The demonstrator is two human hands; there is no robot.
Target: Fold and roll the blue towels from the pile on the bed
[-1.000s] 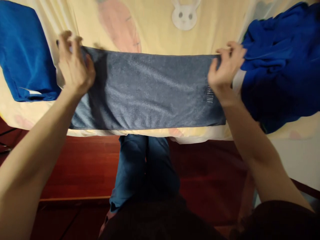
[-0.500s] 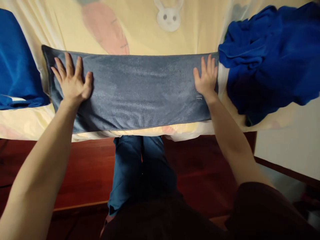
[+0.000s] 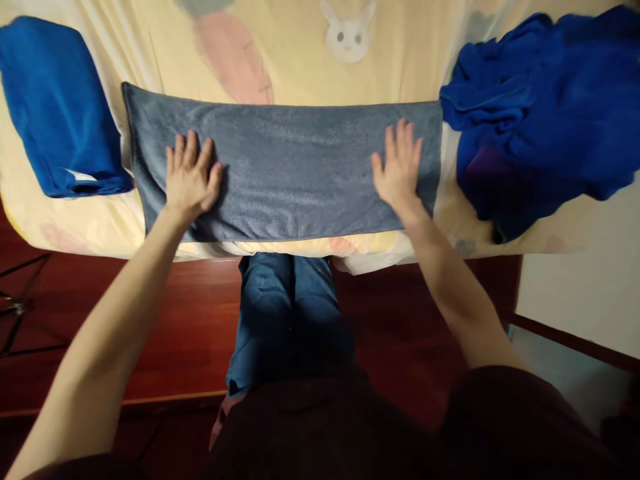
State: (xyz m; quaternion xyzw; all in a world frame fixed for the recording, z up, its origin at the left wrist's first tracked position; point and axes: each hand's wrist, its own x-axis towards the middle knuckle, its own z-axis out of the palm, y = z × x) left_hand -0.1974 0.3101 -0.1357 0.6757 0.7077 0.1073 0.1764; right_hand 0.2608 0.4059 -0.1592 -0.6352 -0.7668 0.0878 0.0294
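A long grey towel (image 3: 295, 167), folded lengthwise, lies flat across the front of a bed with a pale yellow sheet (image 3: 300, 60). My left hand (image 3: 191, 175) rests palm-down on the towel's left part, fingers stretched out. My right hand (image 3: 400, 167) lies flat on the right part, fingers also stretched out. Neither hand holds anything.
A folded blue cloth (image 3: 60, 110) sits on the bed at the left. A crumpled heap of blue cloth (image 3: 540, 107) lies at the right, touching the towel's end. A carrot and a rabbit are printed on the sheet. Below is the red-brown wooden bed edge (image 3: 165, 313) and my legs in blue trousers.
A second ago both hands pinched the towel's far corners; they let go and laid flat on it. Since half a second ago, both hands have slid inward along the towel.
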